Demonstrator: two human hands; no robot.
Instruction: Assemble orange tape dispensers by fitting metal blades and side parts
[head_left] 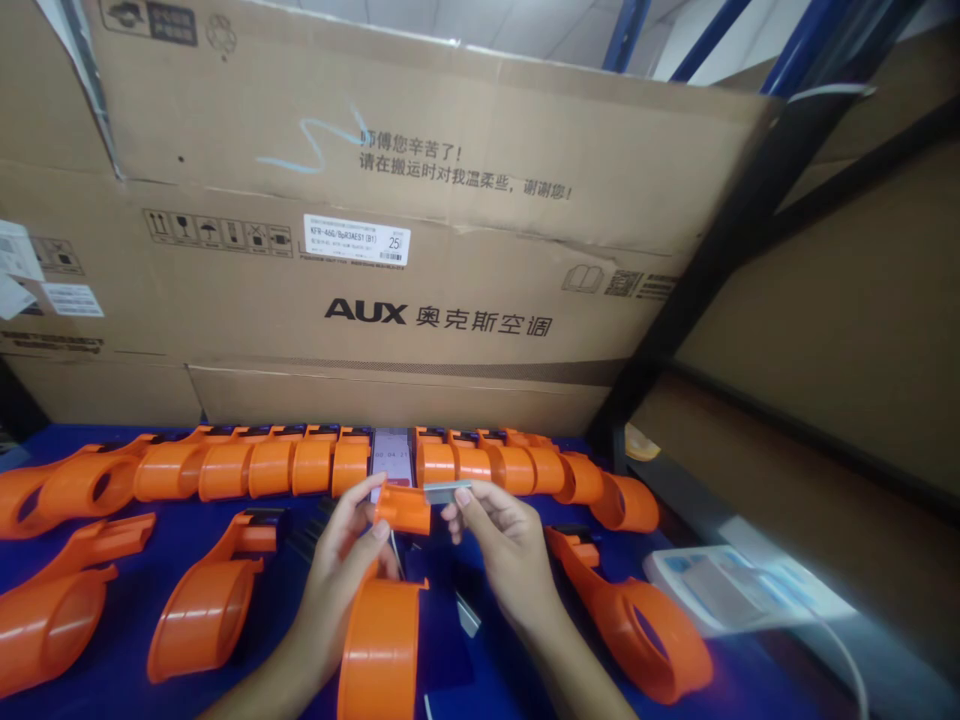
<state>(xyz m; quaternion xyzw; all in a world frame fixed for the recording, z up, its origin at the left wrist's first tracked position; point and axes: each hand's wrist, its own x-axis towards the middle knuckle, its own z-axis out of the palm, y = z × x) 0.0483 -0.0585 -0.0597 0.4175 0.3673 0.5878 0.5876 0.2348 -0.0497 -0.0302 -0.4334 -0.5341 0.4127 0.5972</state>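
My left hand (349,550) is closed around the upper end of an orange plastic tape dispenser (380,650), whose wide ring hangs down at the bottom of the view. Between the thumb and fingers of my right hand (504,540) is a short grey metal strip (448,492). One end of the strip meets the right end of the dispenser's upper part; whether it sits inside cannot be made out. Below my hands, another grey strip (468,614) lies on the blue surface (300,650).
Several orange dispensers (229,470) with dark tops stand in a row along the back. Others lie left and right (652,635). A phone (392,460) showing a timer stands within the row. At right is a white device (750,590) with a cable. Large cardboard (450,270) walls the back.
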